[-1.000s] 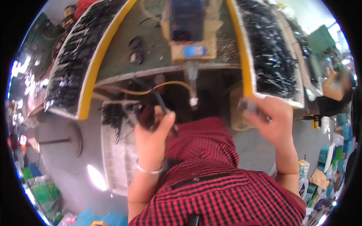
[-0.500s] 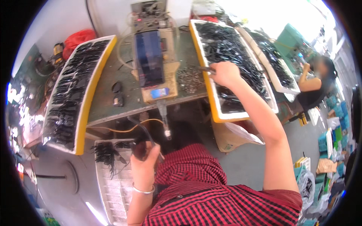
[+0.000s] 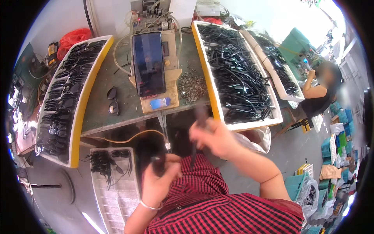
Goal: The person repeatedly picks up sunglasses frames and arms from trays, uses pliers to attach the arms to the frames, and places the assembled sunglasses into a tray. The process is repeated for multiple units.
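My left hand is closed around a dark sunglasses frame, held low over my lap and smeared by motion. To its right, my right hand pinches a black temple arm, also blurred, just in front of the bench edge. A long tray with a white inside and yellow side, heaped with loose black temple arms, lies beyond my right hand. Straight ahead stands a small bench machine with a dark phone propped on it. A pair of sunglasses rests on the bench left of the machine.
At the left, a yellow-sided tray holds rows of dark sunglasses. Below it is a white compartment tray with a few black pieces. Small metal bits lie heaped by the machine. Another person sits at the far right.
My right hand has come back from the temple-arm tray toward my lap, bringing a black temple arm. My left hand has shifted slightly right and turned, still gripping the sunglasses frame.
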